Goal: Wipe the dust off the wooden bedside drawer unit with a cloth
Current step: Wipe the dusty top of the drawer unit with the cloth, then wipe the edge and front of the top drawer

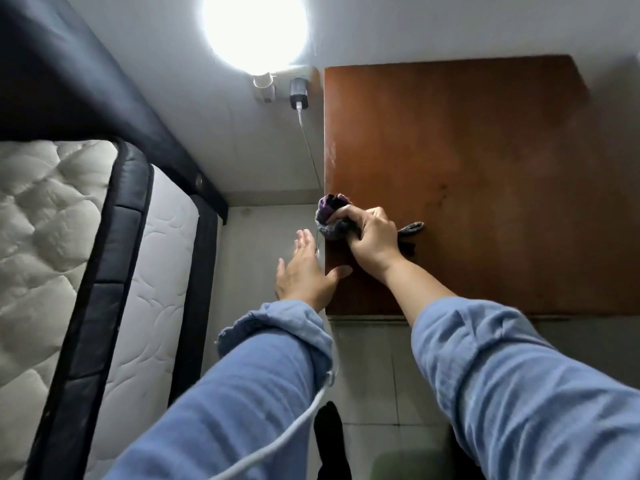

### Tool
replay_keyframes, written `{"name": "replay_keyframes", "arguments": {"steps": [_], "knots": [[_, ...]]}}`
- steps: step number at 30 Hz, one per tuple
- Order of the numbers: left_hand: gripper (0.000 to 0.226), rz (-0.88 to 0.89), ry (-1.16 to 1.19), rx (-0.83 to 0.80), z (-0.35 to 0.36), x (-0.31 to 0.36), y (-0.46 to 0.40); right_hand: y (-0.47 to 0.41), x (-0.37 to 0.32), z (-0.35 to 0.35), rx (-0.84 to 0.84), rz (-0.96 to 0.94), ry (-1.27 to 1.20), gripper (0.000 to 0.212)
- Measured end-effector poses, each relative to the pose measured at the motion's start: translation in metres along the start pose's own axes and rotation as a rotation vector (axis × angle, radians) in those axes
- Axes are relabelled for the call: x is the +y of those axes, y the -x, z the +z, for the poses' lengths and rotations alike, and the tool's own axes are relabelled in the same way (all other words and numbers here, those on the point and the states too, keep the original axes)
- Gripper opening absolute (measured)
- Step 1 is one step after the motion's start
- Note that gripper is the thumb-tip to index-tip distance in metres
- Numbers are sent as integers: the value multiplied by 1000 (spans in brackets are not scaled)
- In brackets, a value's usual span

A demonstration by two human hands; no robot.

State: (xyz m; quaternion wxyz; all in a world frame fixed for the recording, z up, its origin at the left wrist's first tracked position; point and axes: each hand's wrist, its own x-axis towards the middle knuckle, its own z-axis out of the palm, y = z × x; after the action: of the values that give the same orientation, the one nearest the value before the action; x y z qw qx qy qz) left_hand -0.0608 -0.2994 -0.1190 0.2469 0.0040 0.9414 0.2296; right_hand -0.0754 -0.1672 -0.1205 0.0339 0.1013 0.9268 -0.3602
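Note:
The wooden bedside drawer unit shows its reddish-brown top from above, right of centre. My right hand grips a bunched grey and purple cloth pressed on the top at its left edge. A dark end of the cloth sticks out to the right of the hand. My left hand is flat and spread beside the unit's left edge, its thumb resting on the wood. Both arms wear blue sleeves.
A quilted white mattress with black edging fills the left. On the wall are a bright bulb and a charger plug, whose white cable runs down past my left arm. Tiled floor lies below.

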Motion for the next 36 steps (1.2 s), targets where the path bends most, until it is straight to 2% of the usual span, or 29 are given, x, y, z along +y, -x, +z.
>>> {"name": "replay_keyframes", "arguments": {"steps": [7, 10, 12, 16, 20, 26, 29, 33, 36], "knots": [[92, -2, 103, 143, 14, 5, 24, 3, -4, -6, -38, 0, -8, 36], [96, -39, 217, 121, 31, -1, 59, 3, -3, -9, -80, -12, -16, 33], [98, -48, 203, 117, 43, -8, 77, 3, -2, -10, -98, -26, -11, 32], [75, -103, 140, 268, 52, -13, 76, 9, 3, -11, -128, -86, 10, 29], [69, -159, 128, 345, 60, -10, 74, 33, 14, -11, -144, -154, 15, 31], [65, -172, 91, 333, 63, -14, 67, 67, 18, -10, -120, -207, 21, 36], [54, -211, 142, 298, 69, -18, 64, 85, 13, -11, -186, -189, 8, 35], [42, -155, 293, 222, 77, -18, 79, 114, 20, -19, -254, -118, -71, 31], [40, -138, 365, 189, 75, -18, 89, 133, 36, -30, -236, -11, -146, 42]]}}
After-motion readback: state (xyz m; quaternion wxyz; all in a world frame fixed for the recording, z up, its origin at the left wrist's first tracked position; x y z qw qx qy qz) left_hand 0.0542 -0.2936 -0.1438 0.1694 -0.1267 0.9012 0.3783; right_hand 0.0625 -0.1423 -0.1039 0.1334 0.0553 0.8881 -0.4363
